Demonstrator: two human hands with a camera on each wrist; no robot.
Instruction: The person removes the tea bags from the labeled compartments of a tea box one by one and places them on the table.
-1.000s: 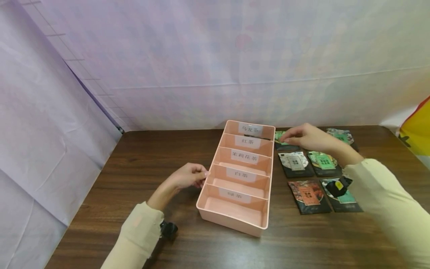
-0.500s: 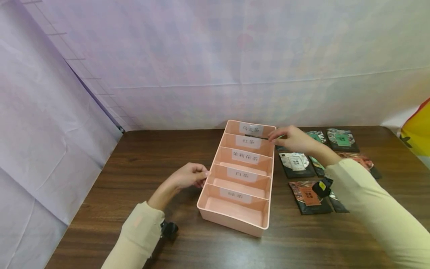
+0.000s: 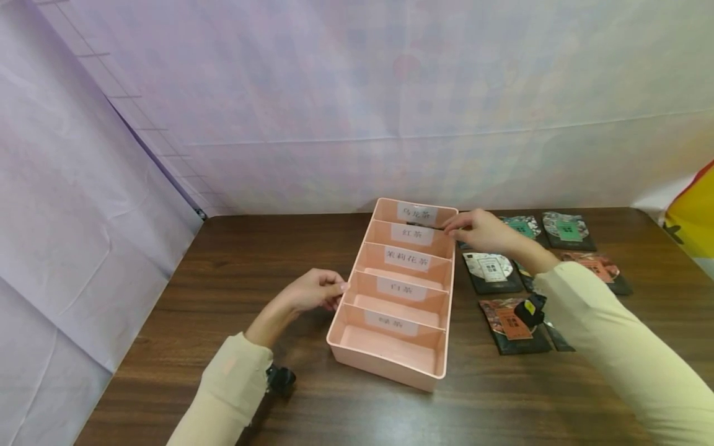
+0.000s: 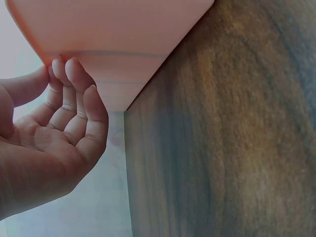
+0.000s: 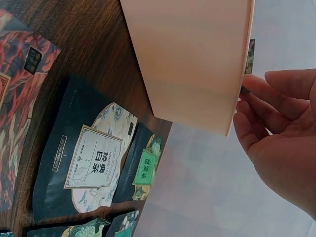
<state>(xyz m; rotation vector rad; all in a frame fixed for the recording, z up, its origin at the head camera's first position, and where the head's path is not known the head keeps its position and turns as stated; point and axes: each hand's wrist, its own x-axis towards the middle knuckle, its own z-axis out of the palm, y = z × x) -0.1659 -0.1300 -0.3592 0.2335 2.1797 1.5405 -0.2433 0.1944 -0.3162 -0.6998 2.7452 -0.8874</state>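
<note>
A pink divided box [image 3: 385, 367] with paper labels stands on the table. My left hand [image 3: 315, 290] pinches its left rim; in the left wrist view, thumb and fingertips meet at the box edge. My right hand [image 3: 488, 234] reaches over the right rim at the back compartment. A dark tea packet [image 3: 419, 225] stands low in that compartment, mostly hidden by the walls. In the right wrist view, its patterned corner [image 5: 250, 57] sticks out past the rim, and my fingers touch its dark lower part; the thumb stays apart from it.
Several tea packets lie flat right of the box: a white-labelled one [image 3: 491, 272], an orange-labelled one [image 3: 514, 326], another orange one [image 3: 597, 269] and a green one [image 3: 569, 230]. My right arm covers some. A cloth curtain [image 3: 390, 105] hangs behind the table.
My right hand has moved left from above the packets to the box's right rim, and stays there in the last half second. My left hand and the box have not moved.
</note>
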